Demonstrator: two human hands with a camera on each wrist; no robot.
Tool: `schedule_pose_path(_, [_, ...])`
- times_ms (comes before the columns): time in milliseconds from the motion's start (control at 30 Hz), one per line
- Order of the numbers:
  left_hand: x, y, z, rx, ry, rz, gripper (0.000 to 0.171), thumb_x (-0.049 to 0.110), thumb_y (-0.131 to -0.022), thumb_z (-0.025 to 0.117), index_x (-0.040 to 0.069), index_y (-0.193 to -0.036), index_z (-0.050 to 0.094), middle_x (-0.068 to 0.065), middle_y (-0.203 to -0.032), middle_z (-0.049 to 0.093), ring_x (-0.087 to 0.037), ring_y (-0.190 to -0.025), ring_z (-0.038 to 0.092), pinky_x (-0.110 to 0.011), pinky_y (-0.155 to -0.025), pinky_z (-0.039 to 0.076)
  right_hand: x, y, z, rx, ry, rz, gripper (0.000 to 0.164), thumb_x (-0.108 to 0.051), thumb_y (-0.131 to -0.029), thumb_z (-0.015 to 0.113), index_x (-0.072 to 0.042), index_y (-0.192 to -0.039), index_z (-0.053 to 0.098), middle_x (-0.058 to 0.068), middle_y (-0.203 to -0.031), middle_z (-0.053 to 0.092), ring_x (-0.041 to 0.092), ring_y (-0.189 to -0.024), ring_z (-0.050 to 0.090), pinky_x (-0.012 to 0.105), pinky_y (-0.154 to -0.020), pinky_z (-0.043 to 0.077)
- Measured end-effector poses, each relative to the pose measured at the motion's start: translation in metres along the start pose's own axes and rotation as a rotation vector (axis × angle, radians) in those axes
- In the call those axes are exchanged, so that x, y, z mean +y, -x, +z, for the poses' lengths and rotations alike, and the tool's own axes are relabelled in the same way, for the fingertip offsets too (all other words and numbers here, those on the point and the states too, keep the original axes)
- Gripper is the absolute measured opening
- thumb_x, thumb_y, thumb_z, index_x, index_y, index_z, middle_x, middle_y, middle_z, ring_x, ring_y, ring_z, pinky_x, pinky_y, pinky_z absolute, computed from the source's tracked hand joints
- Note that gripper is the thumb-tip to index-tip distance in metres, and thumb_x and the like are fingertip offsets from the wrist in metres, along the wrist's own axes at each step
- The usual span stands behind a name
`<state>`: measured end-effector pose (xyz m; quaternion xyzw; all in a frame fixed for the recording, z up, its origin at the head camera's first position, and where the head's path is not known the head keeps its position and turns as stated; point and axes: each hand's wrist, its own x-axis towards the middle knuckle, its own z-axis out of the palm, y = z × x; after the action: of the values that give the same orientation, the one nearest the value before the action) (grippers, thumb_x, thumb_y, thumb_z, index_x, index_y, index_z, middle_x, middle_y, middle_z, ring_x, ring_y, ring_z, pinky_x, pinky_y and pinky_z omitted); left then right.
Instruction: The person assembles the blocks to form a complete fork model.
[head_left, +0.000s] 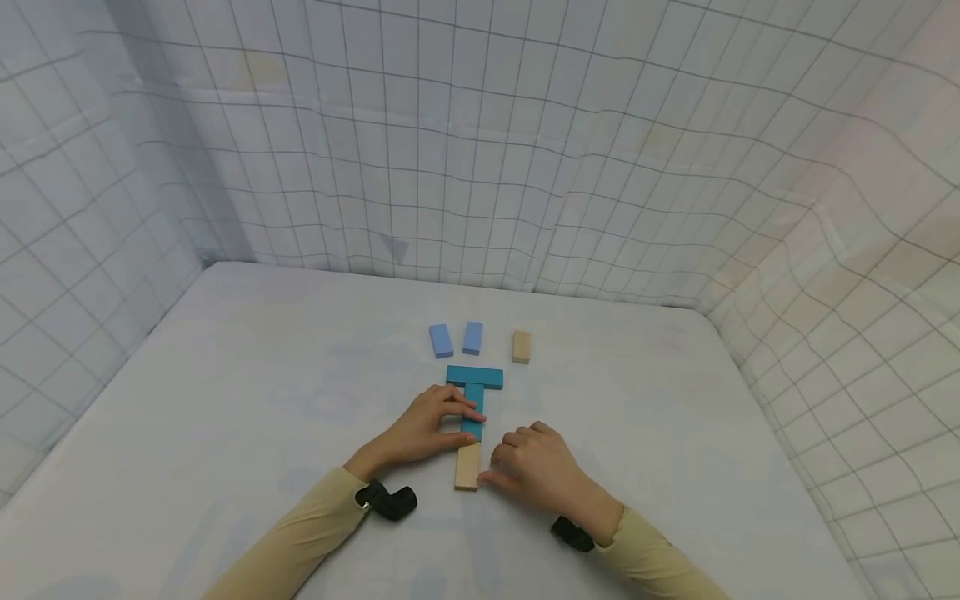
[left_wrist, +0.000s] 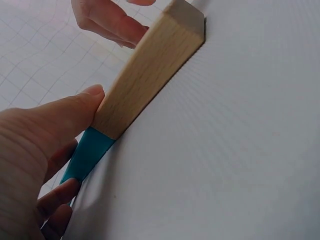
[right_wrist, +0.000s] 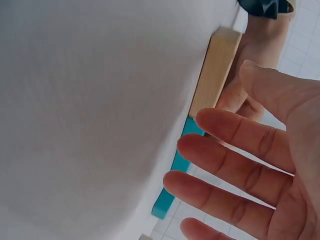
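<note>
A teal block (head_left: 472, 429) lies lengthwise on the table, its far end against a teal crosswise block (head_left: 475, 377), so the pair makes a T. End to end with its near end lies a plain wooden block (head_left: 467, 468). My left hand (head_left: 423, 425) holds the lengthwise teal block from the left, fingers over it and thumb (left_wrist: 92, 95) at the joint with the wooden block (left_wrist: 150, 70). To the right, my right hand (head_left: 536, 467) hovers with fingers (right_wrist: 230, 160) spread and nothing held. Its thumb points toward the wooden block's near right edge.
Beyond the T lie two light-blue blocks, one on the left (head_left: 441, 341) and one in the middle (head_left: 472, 337), and a small wooden block (head_left: 521, 347) on the right. White gridded curtains (head_left: 450, 167) hang behind and beside the white table (head_left: 262, 375).
</note>
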<state>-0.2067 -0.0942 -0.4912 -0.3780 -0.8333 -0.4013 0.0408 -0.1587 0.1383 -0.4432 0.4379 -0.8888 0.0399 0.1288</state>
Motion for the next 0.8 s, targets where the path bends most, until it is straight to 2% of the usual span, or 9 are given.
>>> schedule_pose_path(267, [0.001,0.0,0.0,0.007,-0.003,0.014,0.032,0.032,-0.085,0.073,0.019,-0.114,0.071,0.004,-0.113,0.053,-0.018,-0.103,0.046,-0.042,-0.088,0.035,0.023,-0.005,-0.004,0.084,-0.03,0.032,0.018,-0.037,-0.084,0.072,-0.02,-0.079,0.074,-0.01,-0.075,0.064,0.009,-0.068,0.06,0.03,-0.067,0.047])
schedule_pose_path(567, [0.0,-0.002,0.001,-0.002,0.001,0.009,0.033,0.034,-0.085,0.071,0.019,-0.115,0.071,0.004,-0.112,0.053,-0.017,-0.101,0.046,-0.041,-0.087,0.035,0.053,-0.025,0.0,0.098,-0.035,0.111,0.01,-0.022,-0.085,0.072,-0.014,-0.09,0.074,-0.004,-0.083,0.066,0.013,-0.073,0.06,0.031,-0.064,0.047])
schedule_pose_path(800, [0.002,-0.001,0.0,-0.01,0.008,-0.016,0.033,0.035,-0.086,0.071,0.019,-0.114,0.071,0.004,-0.112,0.053,-0.017,-0.1,0.046,-0.041,-0.087,0.035,0.073,-0.042,0.001,0.038,-0.083,0.252,0.027,-0.006,-0.084,0.068,-0.005,-0.111,0.068,0.009,-0.108,0.065,0.026,-0.095,0.062,0.04,-0.077,0.05])
